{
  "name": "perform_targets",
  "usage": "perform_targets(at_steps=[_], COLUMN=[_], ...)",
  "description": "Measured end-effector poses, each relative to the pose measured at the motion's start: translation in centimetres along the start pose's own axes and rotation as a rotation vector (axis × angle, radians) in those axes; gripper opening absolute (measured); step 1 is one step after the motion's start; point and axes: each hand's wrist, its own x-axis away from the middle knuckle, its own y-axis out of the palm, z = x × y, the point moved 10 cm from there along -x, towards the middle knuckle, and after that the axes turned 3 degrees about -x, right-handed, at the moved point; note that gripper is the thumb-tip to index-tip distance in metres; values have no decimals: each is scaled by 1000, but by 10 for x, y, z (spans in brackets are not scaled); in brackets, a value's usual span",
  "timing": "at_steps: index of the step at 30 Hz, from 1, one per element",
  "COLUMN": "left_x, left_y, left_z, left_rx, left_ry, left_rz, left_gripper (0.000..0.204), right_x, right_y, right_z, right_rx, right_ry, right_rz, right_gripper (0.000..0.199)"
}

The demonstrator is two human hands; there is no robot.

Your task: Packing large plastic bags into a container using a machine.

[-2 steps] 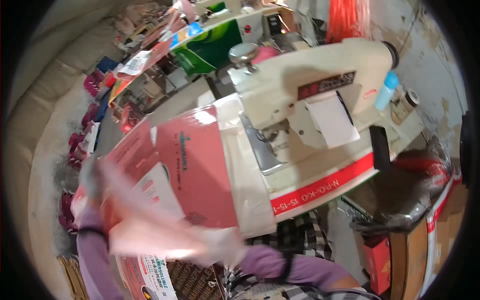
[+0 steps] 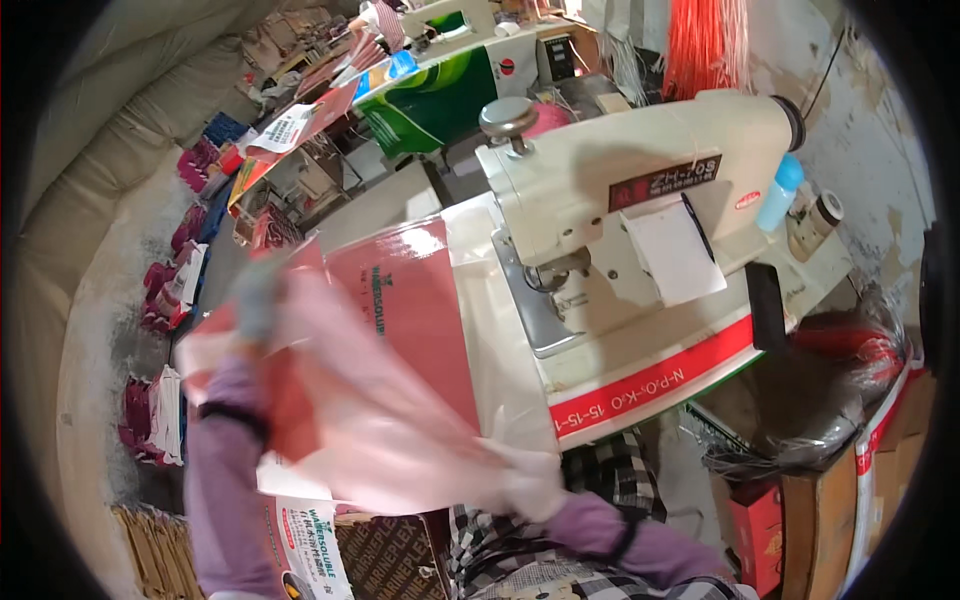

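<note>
A pink and white printed sack [image 2: 375, 400], smeared by motion, stretches slantwise between my two gloved hands. At its far left corner is my left hand [image 2: 258, 300] in a grey glove, closed on the edge, its fingers blurred. Lower down, my right hand [image 2: 530, 482] in a white glove grips the near right end. Beneath and beyond it, a flat red sack [image 2: 400, 300] with a white border lies on the table, its border beside the metal plate of a cream sewing machine [image 2: 650, 150]. My left hand and the moving sack hide part of the red one.
A notepad [image 2: 672, 245] leans on the machine beside a blue bottle [image 2: 780, 190] and a thread spool [image 2: 828, 208]. Cardboard boxes [image 2: 815, 530] stand at the right. Maroon bundles [image 2: 155, 415] line the left wall. A person [image 2: 380, 25] is at the far end.
Both hands and the pink and white sack have shifted right in the picture. My left hand is also higher. The view itself has moved slightly, with the machine now lower and further right.
</note>
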Motion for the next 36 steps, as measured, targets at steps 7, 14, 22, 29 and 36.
perform_targets(at_steps=[7,14,22,29,36], left_x=[-58,-42,-37,60,14], left_y=[187,252,204,216,97], left_z=[256,243,282,311,266], left_rx=[298,355,295,502,-743], left_ry=[357,231,329,433,742], left_rz=[-209,-237,-446,-867,-201], left_gripper=[19,15,26,30,36], right_x=[129,144,193,72,-59], right_y=[-162,-131,-177,-130,-114], right_z=[-33,-62,-9,-61,-116], right_rx=[638,1660,1029,858,1238], right_ry=[-428,-401,-199,-298,-555], right_rz=[737,442,583,568,612], right_gripper=[35,36,30,30,30])
